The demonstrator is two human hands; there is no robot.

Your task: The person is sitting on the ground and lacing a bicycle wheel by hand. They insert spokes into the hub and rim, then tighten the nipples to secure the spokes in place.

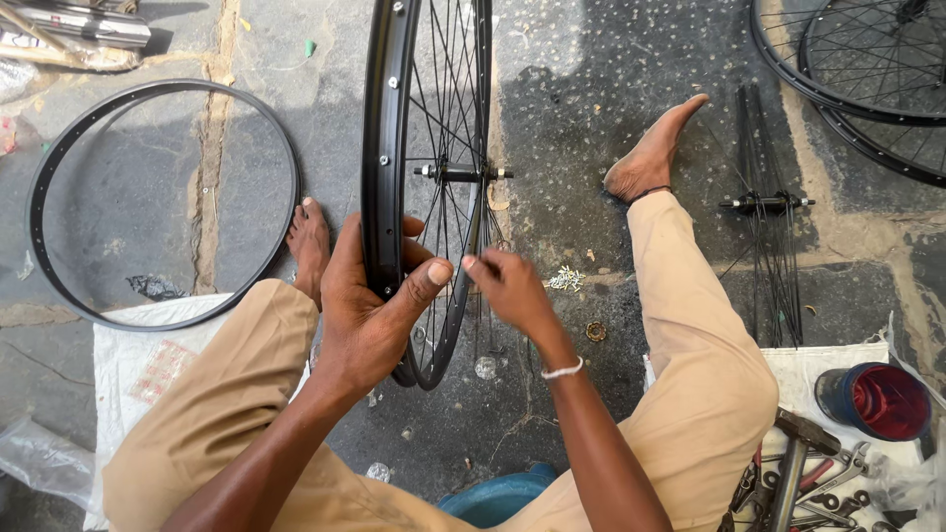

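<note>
While left hand (370, 315) grips upright wheel (426, 187) rim to steady it, right hand (507, 286) pinching a spoke (480, 222) near the rim.

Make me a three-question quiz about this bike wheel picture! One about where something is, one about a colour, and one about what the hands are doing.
1. Where does the bare rim with no spokes lie?
A. flat on the ground at the left
B. on the person's lap
C. inside the blue tub

2. What colour is the inside of the round tin at the right?
A. green
B. red
C. white

3. How is the spoked wheel standing?
A. flat on the ground
B. hung on a wall
C. upright, gripped at the rim by the left hand

Answers: 1 A, it rests on the pavement beside the left foot. 2 B, red shows inside its blue wall. 3 C, the left hand clasps the rim while the right hand pinches at the spokes.
</note>
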